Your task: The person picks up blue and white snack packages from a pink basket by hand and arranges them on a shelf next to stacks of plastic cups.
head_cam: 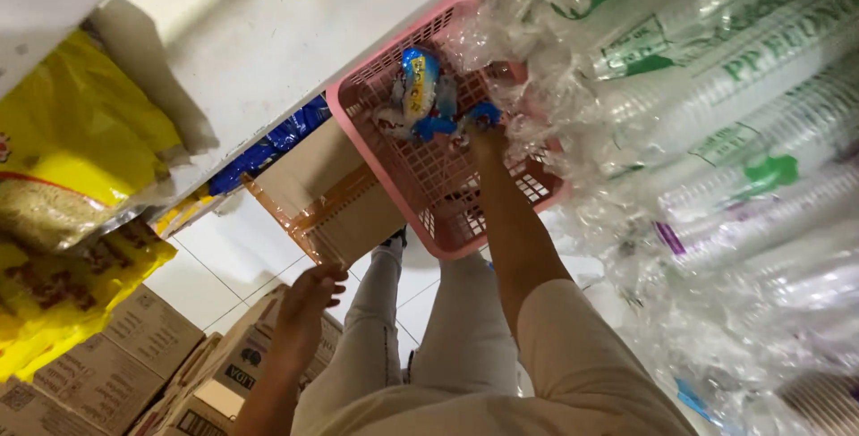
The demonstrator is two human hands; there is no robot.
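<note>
head view: right hand (488,132) pinching small blue-white plastic snack packets (420,96) inside pink plastic lattice basket (447,212); left hand (309,297) loosely open, empty, beside brown cardboard box (344,212). best keep packets over basket, fingers closed.

Single head-worn view, looking steeply down — tilted, close over the arms, legs and tiled floor below

One pink basket (447,177) at twelve o'clock holds three blue packets (420,87); two hands (309,297); four cartons at seven o'clock.
</note>
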